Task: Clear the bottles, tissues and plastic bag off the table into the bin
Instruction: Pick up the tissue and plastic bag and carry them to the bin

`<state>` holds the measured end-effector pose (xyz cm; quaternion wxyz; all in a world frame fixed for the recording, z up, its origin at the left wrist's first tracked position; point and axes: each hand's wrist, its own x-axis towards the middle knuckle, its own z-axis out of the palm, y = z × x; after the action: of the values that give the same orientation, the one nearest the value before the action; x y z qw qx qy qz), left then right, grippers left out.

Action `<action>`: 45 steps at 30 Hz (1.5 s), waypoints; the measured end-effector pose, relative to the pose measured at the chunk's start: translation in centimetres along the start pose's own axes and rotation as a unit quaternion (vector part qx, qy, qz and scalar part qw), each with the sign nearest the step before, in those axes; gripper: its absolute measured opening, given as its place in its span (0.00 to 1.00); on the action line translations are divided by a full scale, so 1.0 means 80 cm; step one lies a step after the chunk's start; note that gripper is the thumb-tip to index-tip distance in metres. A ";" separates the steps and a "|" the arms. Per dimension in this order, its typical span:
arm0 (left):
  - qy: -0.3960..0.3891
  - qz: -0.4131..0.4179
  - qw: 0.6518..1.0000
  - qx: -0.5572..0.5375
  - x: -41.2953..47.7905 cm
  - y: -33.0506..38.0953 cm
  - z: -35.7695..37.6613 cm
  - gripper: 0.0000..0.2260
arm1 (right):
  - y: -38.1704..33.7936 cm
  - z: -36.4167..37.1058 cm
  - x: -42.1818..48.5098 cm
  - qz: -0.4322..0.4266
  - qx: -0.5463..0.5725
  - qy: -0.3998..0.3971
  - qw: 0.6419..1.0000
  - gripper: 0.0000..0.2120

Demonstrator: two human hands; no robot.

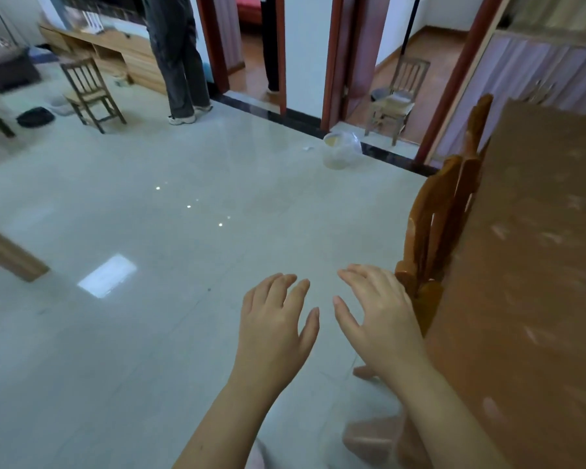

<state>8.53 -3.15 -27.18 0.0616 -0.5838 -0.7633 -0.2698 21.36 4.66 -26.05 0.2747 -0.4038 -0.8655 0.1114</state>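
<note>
My left hand (276, 328) and my right hand (378, 319) hover side by side over the tiled floor, palms down, fingers spread and straight, holding nothing. The brown table (535, 265) fills the right side; the part of its top in view is blurred and shows no bottles, tissues or bag. A pale bin lined with a clear plastic bag (340, 150) stands on the floor far ahead, near the doorway threshold. A small white scrap (308, 148) lies on the floor just left of the bin.
An orange wooden chair (437, 231) is tucked against the table's left edge, beside my right hand. A person (180, 59) stands at the far left by a wooden desk; a small wooden chair (90, 93) is nearby. Another chair (398, 99) sits inside the right doorway.
</note>
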 end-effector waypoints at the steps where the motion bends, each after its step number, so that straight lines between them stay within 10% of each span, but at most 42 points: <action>1: -0.002 0.003 1.000 -0.007 0.014 -0.016 0.002 0.16 | -0.005 0.009 0.016 0.005 -0.006 0.002 1.000 0.20; 17: 0.009 0.097 0.991 -0.089 0.256 -0.214 0.030 0.17 | -0.070 0.123 0.244 0.079 -0.054 0.056 0.994 0.18; 45: -0.095 0.276 0.940 -0.177 0.820 -0.079 0.330 0.15 | 0.318 0.131 0.671 0.259 -0.173 0.192 0.931 0.19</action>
<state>-11.85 64.83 -24.87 -0.0431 -0.7958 -0.5146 -0.3163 3.59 62.28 -24.52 0.3231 -0.6686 -0.6677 -0.0522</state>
